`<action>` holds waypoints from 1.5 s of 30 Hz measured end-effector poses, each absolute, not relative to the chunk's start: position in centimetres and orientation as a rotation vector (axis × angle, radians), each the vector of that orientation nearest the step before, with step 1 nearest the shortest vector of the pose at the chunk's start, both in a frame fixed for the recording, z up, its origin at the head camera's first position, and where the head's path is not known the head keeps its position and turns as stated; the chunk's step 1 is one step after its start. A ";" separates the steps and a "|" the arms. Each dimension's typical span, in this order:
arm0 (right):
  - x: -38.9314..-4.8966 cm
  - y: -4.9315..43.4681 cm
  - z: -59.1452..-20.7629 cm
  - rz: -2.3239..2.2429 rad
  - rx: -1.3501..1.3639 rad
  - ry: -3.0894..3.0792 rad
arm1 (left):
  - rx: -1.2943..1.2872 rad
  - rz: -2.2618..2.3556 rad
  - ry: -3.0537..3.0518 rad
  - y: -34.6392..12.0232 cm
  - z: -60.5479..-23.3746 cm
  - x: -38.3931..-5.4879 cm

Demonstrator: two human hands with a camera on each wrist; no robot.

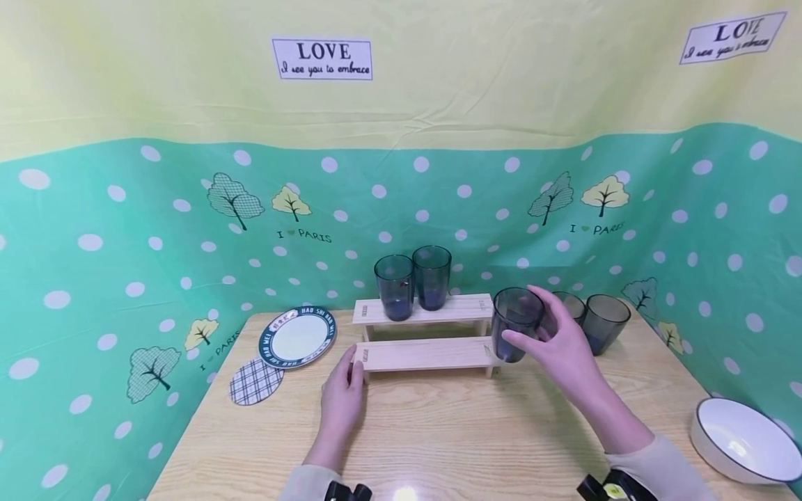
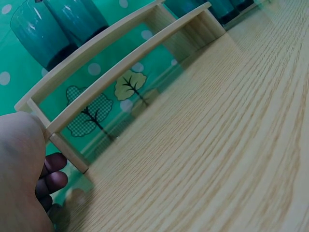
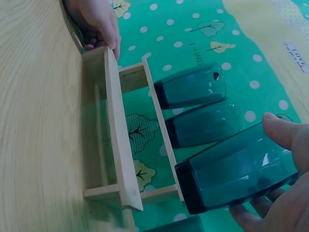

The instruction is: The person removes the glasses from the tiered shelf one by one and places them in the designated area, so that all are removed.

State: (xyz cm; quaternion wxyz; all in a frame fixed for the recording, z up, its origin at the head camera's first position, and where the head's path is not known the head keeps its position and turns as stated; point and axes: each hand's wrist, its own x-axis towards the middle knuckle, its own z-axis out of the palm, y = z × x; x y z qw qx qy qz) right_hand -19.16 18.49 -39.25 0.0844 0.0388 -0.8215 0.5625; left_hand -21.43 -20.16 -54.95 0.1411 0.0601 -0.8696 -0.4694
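Note:
My right hand [image 1: 567, 348] grips a dark tinted glass tumbler [image 1: 510, 316], thumb on one side and fingers on the other. The glass is beside the right end of a two-tier wooden rack [image 1: 426, 353]; in the right wrist view the held tumbler [image 3: 236, 169] is tilted in the picture. At the rack's left end, my left hand [image 1: 342, 396] holds the lower tier by its edge; in the left wrist view its fingertips curl beside the leg. On the upper tier stand two matching tumblers [image 1: 395, 289] [image 1: 432, 278], side by side at its left and middle.
Two more tumblers [image 1: 604, 323] [image 1: 569, 306] stand on the table right of the rack, partly behind my right hand. Left lie a blue-rimmed plate [image 1: 297, 337] and a checked round coaster [image 1: 255, 383]. A white bowl [image 1: 739, 445] sits at the right edge. Patterned cloth [image 1: 351, 188] hangs behind.

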 end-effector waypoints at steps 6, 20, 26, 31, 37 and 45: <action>-18.8 19.4 -39.9 1.668 0.084 -2.473 | 0.174 -1.347 -2.514 -20.1 -54.8 -21.4; -18.6 20.7 -41.9 1.715 0.025 -2.477 | 0.183 -1.353 -2.519 -20.1 -54.9 -21.3; -18.8 21.2 -42.7 1.713 0.009 -2.478 | 0.188 -1.343 -2.525 -20.0 -54.9 -21.3; -19.0 21.5 -43.6 1.704 -0.036 -2.513 | 0.190 -1.338 -2.528 -20.0 -54.9 -21.3; -19.6 21.8 -44.8 1.662 -0.105 -2.581 | 0.194 -1.342 -2.528 -20.0 -54.8 -21.3; -20.2 22.1 -45.9 1.708 -0.119 -2.562 | 0.182 -1.353 -2.519 -20.0 -54.6 -21.2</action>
